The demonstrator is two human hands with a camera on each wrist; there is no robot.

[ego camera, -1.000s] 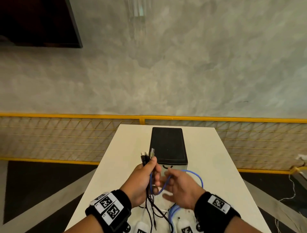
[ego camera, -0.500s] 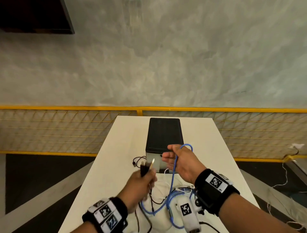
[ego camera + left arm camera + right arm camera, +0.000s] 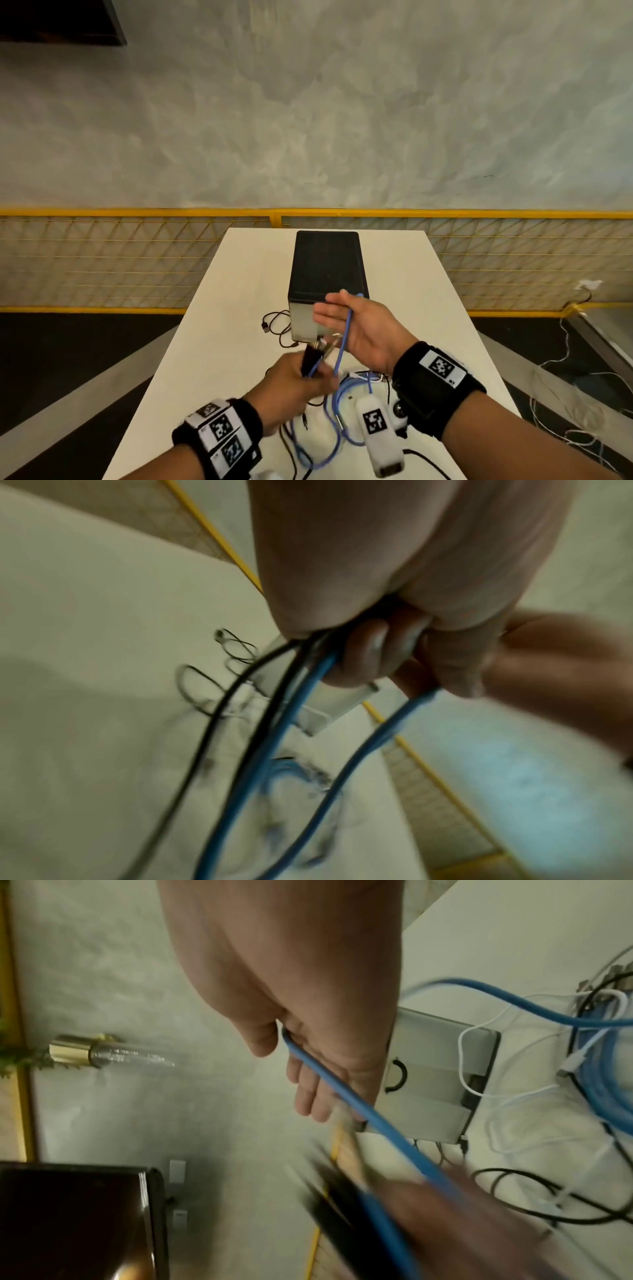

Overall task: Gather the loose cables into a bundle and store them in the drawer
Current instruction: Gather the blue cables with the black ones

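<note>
Left hand point(image 3: 294, 387), the nearer one, is clenched round black plug ends point(image 3: 310, 359) and the blue cable point(image 3: 344, 339). From that fist the thin, glossy cable is run up and away, hooked over the right hand point(image 3: 363, 329), whose fingers are held straight and loose. The black box point(image 3: 327, 263) is noted just beyond.

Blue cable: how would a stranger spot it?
On the white table stands a black box. Just before it, the blue cable hangs over the open right hand and runs down into the gripping left hand. It is the only blue one among black cables and white cables.
</note>
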